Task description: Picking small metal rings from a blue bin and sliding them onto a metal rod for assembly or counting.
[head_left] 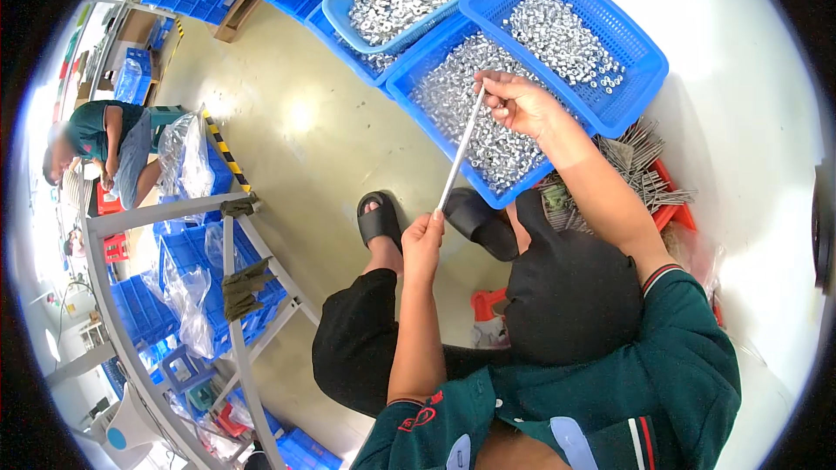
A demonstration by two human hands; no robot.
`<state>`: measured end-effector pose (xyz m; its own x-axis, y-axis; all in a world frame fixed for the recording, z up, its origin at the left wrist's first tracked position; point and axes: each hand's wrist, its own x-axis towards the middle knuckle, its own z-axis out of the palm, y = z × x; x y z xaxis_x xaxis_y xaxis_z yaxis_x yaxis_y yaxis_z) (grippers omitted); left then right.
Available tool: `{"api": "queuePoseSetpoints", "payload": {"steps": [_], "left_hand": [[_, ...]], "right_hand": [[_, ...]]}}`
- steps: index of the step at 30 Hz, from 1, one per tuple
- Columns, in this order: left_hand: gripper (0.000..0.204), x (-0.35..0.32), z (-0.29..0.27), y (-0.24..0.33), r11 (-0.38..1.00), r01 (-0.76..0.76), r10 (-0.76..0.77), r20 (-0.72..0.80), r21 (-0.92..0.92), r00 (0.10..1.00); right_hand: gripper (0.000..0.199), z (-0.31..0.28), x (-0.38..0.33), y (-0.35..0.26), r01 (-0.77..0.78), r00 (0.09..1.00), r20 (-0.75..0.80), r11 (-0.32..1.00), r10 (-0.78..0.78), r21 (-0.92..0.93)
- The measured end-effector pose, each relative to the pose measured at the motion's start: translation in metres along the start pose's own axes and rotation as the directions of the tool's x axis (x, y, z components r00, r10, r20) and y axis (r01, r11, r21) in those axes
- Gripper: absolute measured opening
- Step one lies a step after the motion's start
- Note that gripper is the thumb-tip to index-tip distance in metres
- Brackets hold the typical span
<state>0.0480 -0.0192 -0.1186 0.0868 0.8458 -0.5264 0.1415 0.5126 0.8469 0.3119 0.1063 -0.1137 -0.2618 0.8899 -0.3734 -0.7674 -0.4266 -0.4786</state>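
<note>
A thin silvery metal rod (461, 152) slants between my two hands. My left hand (424, 244) is closed round its lower end, above my lap. At the upper end the fingers of my right hand (520, 106) pinch the rod, over a blue crate (403, 91) of small shiny metal parts (501, 152). A blue perforated basket (640, 61) sits just beyond my right hand, with more small metal parts (562, 39) in it. Beside my right forearm, a bundle of metal rods (640, 165) lies in a red bin (682, 213).
A lighter blue basket (335, 13) of small metal fittings stands farther back. To the left rises a grey metal frame (165, 211) beside stacked blue crates (196, 252). A co-worker (109, 135) sits at the far left. A white wall (740, 104) borders the right.
</note>
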Motion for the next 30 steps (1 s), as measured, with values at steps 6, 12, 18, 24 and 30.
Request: {"api": "queuePoseSetpoints", "payload": {"steps": [6, 12, 18, 24, 30], "left_hand": [[0.032, 0.002, -0.009, -0.002, 0.996, -0.067, 0.068, -0.009, 0.057, 0.998], [0.032, -0.001, -0.003, 0.003, 0.999, 0.043, -0.043, -0.001, -0.021, 0.999], [0.033, 0.004, -0.001, -0.001, 0.999, -0.037, 0.036, -0.048, -0.022, 0.998], [0.032, 0.004, -0.004, 0.002, 0.999, 0.005, -0.006, -0.047, -0.033, 0.999], [0.032, 0.005, -0.003, 0.002, 0.999, 0.008, -0.008, -0.016, -0.036, 1.000]], "right_hand": [[0.013, 0.009, 0.001, -0.012, -0.006, 1.000, -0.031, 0.933, -0.005, -0.359], [0.014, 0.021, 0.000, -0.007, 0.069, 0.996, -0.014, 0.844, -0.090, -0.532], [0.018, 0.031, -0.004, 0.017, -0.014, 0.998, 0.042, 0.779, 0.052, -0.627], [0.018, 0.009, -0.005, 0.013, -0.113, 0.991, 0.050, 0.968, 0.127, -0.223], [0.019, -0.022, 0.010, 0.011, -0.142, 0.989, 0.052, 0.989, 0.139, 0.042]]}}
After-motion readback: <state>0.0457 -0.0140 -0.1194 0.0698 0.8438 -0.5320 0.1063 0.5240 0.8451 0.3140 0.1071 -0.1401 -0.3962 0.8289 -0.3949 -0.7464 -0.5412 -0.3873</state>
